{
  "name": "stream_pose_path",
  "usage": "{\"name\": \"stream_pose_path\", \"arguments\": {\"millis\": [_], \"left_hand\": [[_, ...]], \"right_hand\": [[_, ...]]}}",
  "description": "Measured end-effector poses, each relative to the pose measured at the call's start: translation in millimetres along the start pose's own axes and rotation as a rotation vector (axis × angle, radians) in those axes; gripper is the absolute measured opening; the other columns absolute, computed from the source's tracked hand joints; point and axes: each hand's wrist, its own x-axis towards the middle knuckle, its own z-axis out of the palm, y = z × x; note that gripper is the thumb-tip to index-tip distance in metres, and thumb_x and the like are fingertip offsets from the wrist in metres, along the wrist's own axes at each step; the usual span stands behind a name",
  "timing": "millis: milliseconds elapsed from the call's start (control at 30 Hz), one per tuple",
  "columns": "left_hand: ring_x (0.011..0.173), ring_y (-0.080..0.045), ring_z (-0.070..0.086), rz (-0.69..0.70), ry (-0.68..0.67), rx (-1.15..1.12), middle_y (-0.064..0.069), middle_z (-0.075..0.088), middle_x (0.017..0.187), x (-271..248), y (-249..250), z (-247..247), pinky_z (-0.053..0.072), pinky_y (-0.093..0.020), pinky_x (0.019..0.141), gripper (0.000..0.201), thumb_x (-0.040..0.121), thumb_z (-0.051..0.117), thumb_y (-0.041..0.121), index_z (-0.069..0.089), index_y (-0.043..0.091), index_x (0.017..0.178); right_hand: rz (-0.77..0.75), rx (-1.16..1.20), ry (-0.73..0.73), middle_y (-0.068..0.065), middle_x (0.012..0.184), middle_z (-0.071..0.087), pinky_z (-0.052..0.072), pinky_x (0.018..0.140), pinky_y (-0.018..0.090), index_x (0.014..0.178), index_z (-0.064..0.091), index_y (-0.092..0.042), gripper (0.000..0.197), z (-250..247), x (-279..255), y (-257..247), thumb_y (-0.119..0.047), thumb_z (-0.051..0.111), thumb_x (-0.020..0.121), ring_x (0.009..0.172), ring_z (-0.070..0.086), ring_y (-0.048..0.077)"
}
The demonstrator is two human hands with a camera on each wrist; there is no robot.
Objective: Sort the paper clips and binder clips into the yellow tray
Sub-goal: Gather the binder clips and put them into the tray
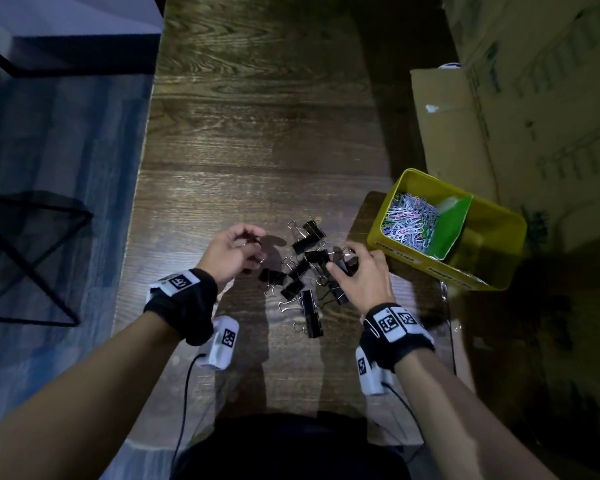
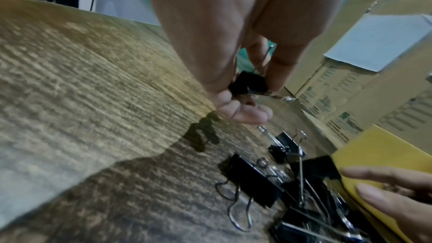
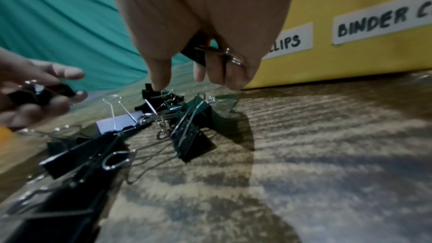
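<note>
Sorting at the halfway stage, as judged from the layout. The yellow tray (image 1: 492,271) stands at the right edge of the wooden table (image 1: 257,116), and a green divider (image 1: 452,225) splits it in two. The compartment on the pile's side of the divider is filled with pastel paper clips (image 1: 411,220); the other compartment, whose outer label reads "BINDER C…", appears empty, though its floor is partly hidden. No loose paper clips can be made out on the table, so that half of the task seems done, while every binder clip remains outside the tray. A pile of black binder clips (image 1: 303,282) lies just left of the tray, about ten in number, several tangled by their wire handles. The left hand (image 1: 234,252), at the pile's left edge and farthest from the tray, pinches one small binder clip (image 2: 247,83) between thumb and curled fingers, lifted clear of the table. The right hand (image 1: 361,278), between pile and tray, holds a second clip (image 3: 198,55) tucked in its curled fingers while its thumb reaches down to touch the topmost clip (image 3: 151,97) of the pile.
</note>
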Motion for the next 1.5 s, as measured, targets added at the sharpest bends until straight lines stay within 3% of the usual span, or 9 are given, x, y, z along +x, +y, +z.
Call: {"name": "stream_pose_path", "arguments": {"millis": [100, 233, 333, 600, 833, 1067, 1200, 1400, 1500], "left_hand": [[0.062, -0.016, 0.049, 0.024, -0.054, 0.311, -0.006, 0.062, 0.098, -2.6, 4.8, 11.6, 0.041, -0.024, 0.052, 0.019, 0.088, 0.054, 0.005, 0.065, 0.021, 0.086], [0.095, -0.016, 0.053, 0.176, -0.088, 1.029, -0.001, 0.048, 0.110, 0.0, 4.4, 38.1, 0.050, -0.034, 0.083, 0.035, 0.076, 0.067, 0.049, 0.063, 0.022, 0.098], [0.096, -0.022, 0.055, 0.200, -0.041, 1.190, -0.004, 0.046, 0.110, 0.8, 0.4, 52.1, 0.052, -0.037, 0.081, 0.037, 0.078, 0.067, 0.046, 0.064, 0.019, 0.102], [0.073, -0.011, 0.056, 0.150, -0.031, 0.800, 0.003, 0.059, 0.086, -1.1, 5.5, 45.5, 0.042, -0.020, 0.061, 0.015, 0.084, 0.065, 0.029, 0.061, 0.017, 0.076], [0.071, -0.019, 0.056, -0.044, -0.003, 0.075, -0.003, 0.065, 0.074, -4.7, 9.6, 30.3, 0.040, -0.023, 0.049, 0.021, 0.084, 0.063, 0.011, 0.058, 0.020, 0.066], [0.069, -0.021, 0.057, -0.138, -0.320, -0.466, -0.015, 0.063, 0.095, -20.7, 56.4, 73.9, 0.045, -0.027, 0.051, 0.009, 0.092, 0.042, 0.020, 0.046, 0.013, 0.095], [0.062, -0.024, 0.056, -0.095, -0.467, -0.377, -0.012, 0.062, 0.087, -17.8, 92.9, 136.2, 0.047, -0.024, 0.045, 0.021, 0.089, 0.043, 0.015, 0.054, 0.017, 0.106], [0.053, -0.020, 0.056, -0.034, -0.461, 0.173, -0.007, 0.059, 0.085, -14.1, 120.5, 241.7, 0.053, -0.025, 0.043, 0.014, 0.087, 0.055, 0.007, 0.062, 0.013, 0.098], [0.061, -0.027, 0.064, 0.063, -0.425, 0.447, -0.008, 0.061, 0.085, -6.1, 117.1, 279.3, 0.059, -0.041, 0.062, 0.007, 0.083, 0.061, 0.011, 0.062, 0.015, 0.088]], "right_hand": [[-0.020, -0.141, -0.065, 0.016, 0.127, 0.042, 0.044, 0.097, 0.038, 0.135, 0.047, -0.027, 0.055, 7.7, 9.3, -0.7, -0.040, 0.066, 0.085, 0.112, 0.053, 0.032], [-0.064, -0.192, -0.051, 0.016, 0.125, 0.044, 0.049, 0.095, 0.040, 0.134, 0.051, -0.027, 0.054, 13.4, 13.1, -7.6, -0.043, 0.066, 0.084, 0.111, 0.054, 0.032], [-0.090, -0.240, -0.084, 0.014, 0.130, 0.043, 0.049, 0.093, 0.041, 0.137, 0.046, -0.031, 0.050, 13.9, 14.5, -11.6, -0.039, 0.061, 0.089, 0.113, 0.054, 0.032], [-0.111, -0.276, -0.078, 0.016, 0.138, 0.037, 0.046, 0.091, 0.039, 0.131, 0.045, -0.010, 0.051, 11.8, 21.7, -9.0, -0.034, 0.060, 0.089, 0.112, 0.055, 0.036], [-0.185, -0.056, -0.061, 0.004, 0.115, 0.058, 0.048, 0.088, 0.031, 0.121, 0.055, -0.020, 0.041, -4.7, 15.1, 5.4, -0.031, 0.060, 0.081, 0.102, 0.057, 0.021], [-0.077, 0.747, 0.075, -0.004, 0.085, 0.066, 0.042, 0.054, 0.018, 0.086, 0.066, -0.026, 0.025, -56.4, -8.7, 6.2, -0.017, 0.043, 0.087, 0.061, 0.056, 0.003], [0.039, 1.279, 0.104, -0.002, 0.068, 0.054, 0.018, 0.036, 0.011, 0.081, 0.060, -0.019, 0.033, -101.8, -15.2, 10.5, -0.011, 0.031, 0.094, 0.039, 0.030, 0.002], [0.391, 1.372, 0.433, -0.006, 0.060, 0.057, 0.035, 0.042, 0.017, 0.072, 0.059, -0.022, 0.021, -146.5, 5.7, 44.7, -0.027, 0.048, 0.089, 0.055, 0.048, 0.009], [0.395, 1.383, 0.389, 0.004, 0.081, 0.070, 0.047, 0.048, 0.019, 0.090, 0.067, -0.014, 0.023, -148.7, 17.0, 59.1, -0.025, 0.046, 0.090, 0.068, 0.064, 0.017]]}}
